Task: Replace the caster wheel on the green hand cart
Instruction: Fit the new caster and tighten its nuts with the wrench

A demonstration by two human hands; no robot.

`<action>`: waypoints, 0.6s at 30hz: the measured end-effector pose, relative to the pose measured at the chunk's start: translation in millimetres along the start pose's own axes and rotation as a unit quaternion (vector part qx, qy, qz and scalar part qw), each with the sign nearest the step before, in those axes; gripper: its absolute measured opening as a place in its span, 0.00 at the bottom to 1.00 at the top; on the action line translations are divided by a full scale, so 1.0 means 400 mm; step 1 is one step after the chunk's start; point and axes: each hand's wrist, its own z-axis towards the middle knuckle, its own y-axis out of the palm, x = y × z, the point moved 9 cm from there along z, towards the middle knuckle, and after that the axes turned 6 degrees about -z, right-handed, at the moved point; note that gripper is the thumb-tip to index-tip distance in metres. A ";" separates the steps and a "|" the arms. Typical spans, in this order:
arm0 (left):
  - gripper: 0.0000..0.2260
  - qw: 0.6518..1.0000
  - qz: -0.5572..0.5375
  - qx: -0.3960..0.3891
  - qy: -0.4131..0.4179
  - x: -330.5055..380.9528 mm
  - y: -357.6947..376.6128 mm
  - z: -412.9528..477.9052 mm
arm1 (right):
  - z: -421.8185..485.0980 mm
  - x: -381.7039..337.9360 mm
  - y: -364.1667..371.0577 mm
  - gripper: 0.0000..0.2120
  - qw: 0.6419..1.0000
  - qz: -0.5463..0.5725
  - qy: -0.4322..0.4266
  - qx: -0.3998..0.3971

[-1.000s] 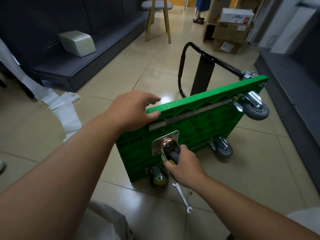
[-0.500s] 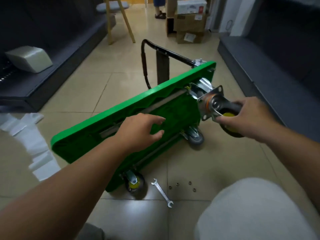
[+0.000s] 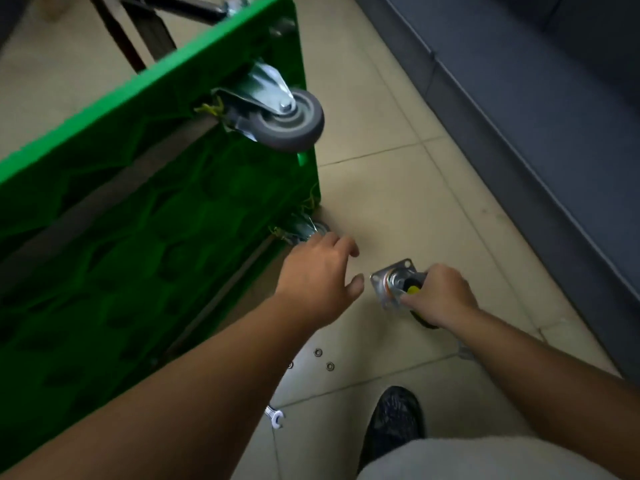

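The green hand cart (image 3: 145,216) stands on its side, underside toward me, filling the left of the view. A grey caster wheel (image 3: 287,121) is mounted at its upper corner; a second mounted caster (image 3: 306,230) shows partly behind my left hand. My right hand (image 3: 438,294) grips a loose caster (image 3: 398,284) with a square metal plate and yellow-black wheel, low over the floor right of the cart. My left hand (image 3: 318,277) hovers open beside the cart's lower corner, fingers spread, a short gap from the caster plate.
Small nuts or washers (image 3: 323,358) lie on the tiled floor under my arms, and a wrench (image 3: 275,417) end shows below my left forearm. A dark grey platform (image 3: 536,109) runs along the right. My shoe (image 3: 394,420) stands at the bottom. The cart's black handle (image 3: 187,5) lies at top.
My right hand has carried the loose caster down from beside the cart's upper corner to near the floor. My left hand has left the cart's underside and moved right toward the caster.
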 end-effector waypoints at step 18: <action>0.23 0.995 0.003 -0.084 -0.044 -0.074 0.248 0.069 | 0.171 0.107 0.187 0.37 0.997 -0.022 0.039 -0.068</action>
